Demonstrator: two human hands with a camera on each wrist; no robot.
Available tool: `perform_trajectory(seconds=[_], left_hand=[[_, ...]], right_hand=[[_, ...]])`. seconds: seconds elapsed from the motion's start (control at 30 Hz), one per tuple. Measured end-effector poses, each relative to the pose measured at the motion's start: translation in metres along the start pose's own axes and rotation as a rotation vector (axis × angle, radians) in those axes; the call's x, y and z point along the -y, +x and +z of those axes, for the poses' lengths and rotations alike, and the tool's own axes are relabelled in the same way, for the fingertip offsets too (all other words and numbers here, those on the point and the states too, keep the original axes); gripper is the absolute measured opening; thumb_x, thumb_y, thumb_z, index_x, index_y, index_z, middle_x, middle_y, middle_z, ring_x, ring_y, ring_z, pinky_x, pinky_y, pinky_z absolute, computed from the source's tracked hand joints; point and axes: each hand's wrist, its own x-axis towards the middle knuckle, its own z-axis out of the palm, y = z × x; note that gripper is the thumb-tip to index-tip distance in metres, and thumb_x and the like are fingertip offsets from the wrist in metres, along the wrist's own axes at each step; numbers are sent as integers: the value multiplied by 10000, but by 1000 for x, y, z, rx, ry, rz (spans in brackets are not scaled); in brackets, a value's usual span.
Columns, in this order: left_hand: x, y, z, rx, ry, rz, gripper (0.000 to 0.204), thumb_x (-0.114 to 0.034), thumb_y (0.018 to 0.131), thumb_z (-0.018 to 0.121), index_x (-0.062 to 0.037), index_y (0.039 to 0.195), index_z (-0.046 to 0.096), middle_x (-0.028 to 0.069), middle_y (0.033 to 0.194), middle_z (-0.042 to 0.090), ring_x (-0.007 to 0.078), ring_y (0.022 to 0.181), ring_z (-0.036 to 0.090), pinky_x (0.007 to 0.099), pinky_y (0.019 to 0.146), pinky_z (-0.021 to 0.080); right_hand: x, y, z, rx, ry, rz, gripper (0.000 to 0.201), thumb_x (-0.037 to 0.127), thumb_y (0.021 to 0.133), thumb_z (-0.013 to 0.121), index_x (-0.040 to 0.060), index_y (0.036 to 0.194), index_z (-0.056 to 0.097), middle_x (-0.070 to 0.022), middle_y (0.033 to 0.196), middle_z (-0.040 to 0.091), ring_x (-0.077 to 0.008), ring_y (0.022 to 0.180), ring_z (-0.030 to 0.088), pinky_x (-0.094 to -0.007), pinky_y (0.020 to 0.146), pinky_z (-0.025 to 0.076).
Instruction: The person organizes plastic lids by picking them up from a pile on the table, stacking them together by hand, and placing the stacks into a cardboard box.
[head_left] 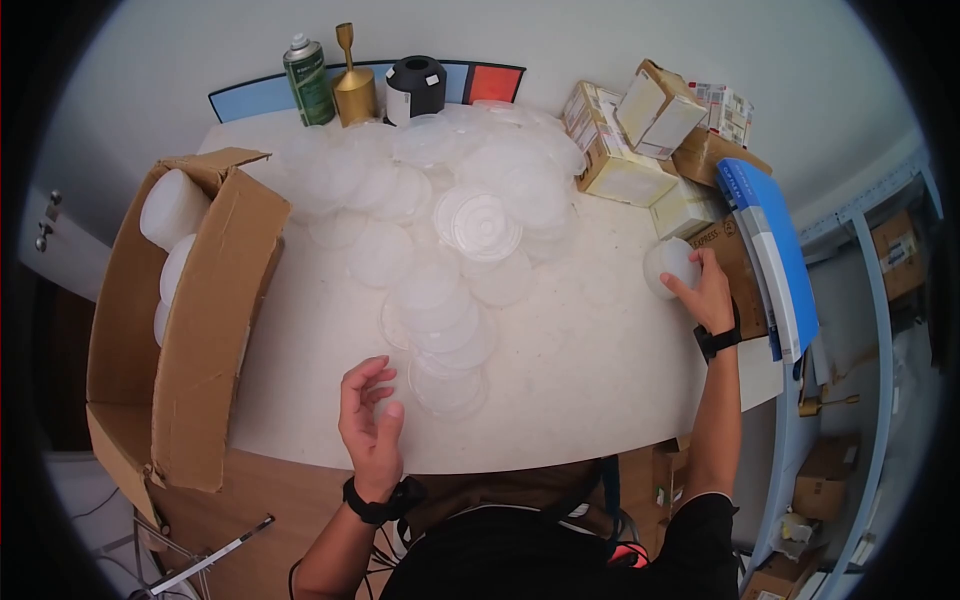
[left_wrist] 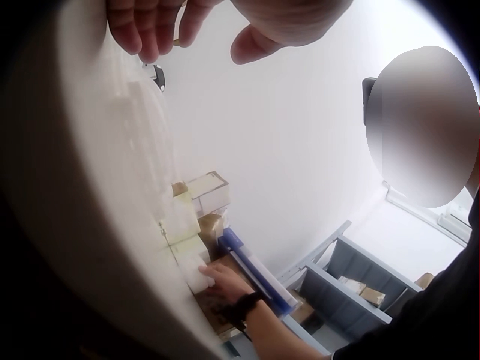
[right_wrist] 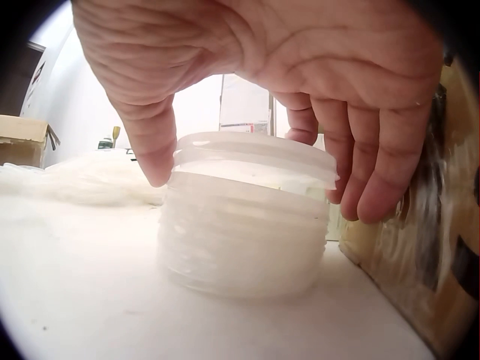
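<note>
At the right side of the table stands a short stack of round translucent plastic lids [right_wrist: 244, 244]. My right hand [head_left: 710, 295] reaches over it, thumb on one side and fingers on the other, and grips a couple of top lids [right_wrist: 255, 156]. These sit slightly tilted, with a gap under them on one side. My left hand [head_left: 370, 420] hovers by the table's front edge, fingers loosely bent, holding nothing. Close to its right, overlapping lids [head_left: 445, 385] trail toward the big loose heap [head_left: 510, 170] at the back. A ridged clear lid [head_left: 482, 226] lies on the heap.
On the left, a cardboard box [head_left: 205, 350] holds several lid stacks [head_left: 175, 210]. Small cartons [head_left: 625, 150] and a blue binder [head_left: 770, 240] border the right side. A spray can [head_left: 309, 80], a brass holder [head_left: 354, 90] and a black container [head_left: 416, 85] line the back.
</note>
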Motion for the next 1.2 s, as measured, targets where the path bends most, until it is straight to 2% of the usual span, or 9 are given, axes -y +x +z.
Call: perform_trajectory(seconds=[0.4, 0.6, 0.7, 0.83, 0.97, 1.07, 1.2], left_hand=[[0, 1, 1, 0, 3, 8, 454, -173, 922, 630, -13, 1338, 544, 111, 1365, 559, 219, 1175, 574, 345, 980, 441], [-1, 1, 3, -6, 11, -15, 461, -158, 904, 638, -14, 1333, 549, 106, 1356, 563, 217, 1179, 570, 340, 977, 442], [0, 3, 3, 12, 67, -36, 473, -130, 891, 645, -15, 1338, 543, 108, 1364, 560, 220, 1193, 563, 345, 973, 447], [-13, 9, 8, 78, 234, -21, 504, -97, 880, 659, -16, 1359, 524, 120, 1396, 543, 232, 1217, 550, 360, 965, 457], [-32, 22, 13, 126, 485, 131, 550, -116, 862, 700, 0, 1367, 515, 202, 1431, 507, 333, 1249, 541, 425, 1001, 462], [-44, 41, 15, 177, 729, 337, 579, -114, 846, 694, 21, 1377, 510, 204, 1441, 509, 385, 1274, 533, 449, 1041, 450], [-59, 67, 18, 237, 920, 427, 571, -113, 848, 698, 32, 1368, 512, 230, 1400, 537, 426, 1249, 537, 471, 1043, 457]], right_hand=[[2, 1, 0, 105, -15, 83, 654, 373, 762, 867, -8, 1173, 531, -249, 1192, 627, -395, 1112, 612, -434, 955, 491], [34, -16, -3, -213, 49, -152, 559, 259, 796, 852, -19, 1179, 554, -210, 1265, 599, -366, 1144, 594, -429, 965, 490], [76, -37, -2, -165, 154, -226, 510, 220, 811, 830, -17, 1181, 570, -205, 1261, 609, -371, 1145, 597, -417, 971, 490], [123, -66, 13, 14, 196, -499, 464, 197, 807, 818, -1, 1162, 595, -198, 1259, 622, -384, 1130, 607, -407, 941, 510], [162, -83, 34, 119, 316, -619, 405, 174, 815, 794, 13, 1139, 612, -175, 1241, 638, -368, 1091, 622, -405, 897, 529], [183, -84, 45, 146, 352, -678, 376, 162, 828, 773, 17, 1137, 612, -148, 1220, 648, -341, 1061, 629, -401, 879, 533], [200, -78, 51, 194, 368, -712, 371, 154, 840, 765, 23, 1157, 624, -154, 1213, 657, -341, 1071, 643, -390, 887, 540]])
